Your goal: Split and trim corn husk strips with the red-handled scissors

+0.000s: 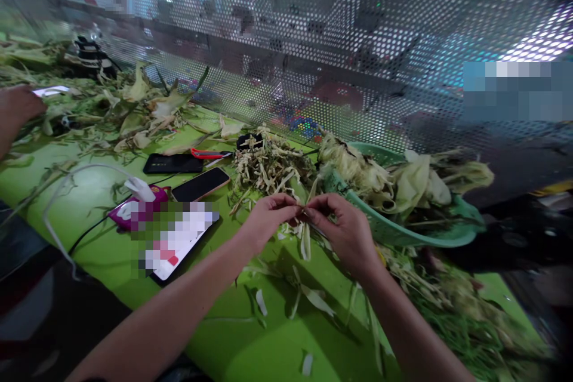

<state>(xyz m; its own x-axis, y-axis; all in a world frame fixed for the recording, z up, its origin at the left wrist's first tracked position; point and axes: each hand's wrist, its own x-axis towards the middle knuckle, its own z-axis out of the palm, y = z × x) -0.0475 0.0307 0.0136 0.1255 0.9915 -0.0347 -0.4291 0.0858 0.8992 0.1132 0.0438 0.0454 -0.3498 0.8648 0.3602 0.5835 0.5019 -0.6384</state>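
My left hand (273, 218) and my right hand (342, 230) meet over the green table (268, 340), fingertips pinched close together. Between them is a thin piece of husk; pale husk strips (305, 243) show just under the fingers, and I cannot tell which of them belong to the held piece. Right behind my hands lies a heap of small husk scraps (264, 167). To the right of my right hand stands a green plastic basket (416, 236) with large pale corn husks (414, 182) in it. Loose bits of husk (316, 298) are scattered below my hands.
Left of my hands lie a lit phone (183, 245), a dark phone (201, 184), a black phone (172, 163), a red utility knife (210, 154) and a purple power strip (138, 206) with a white cable. Another person's hand (20, 107) is at far left. Perforated metal (313, 59) stands behind.
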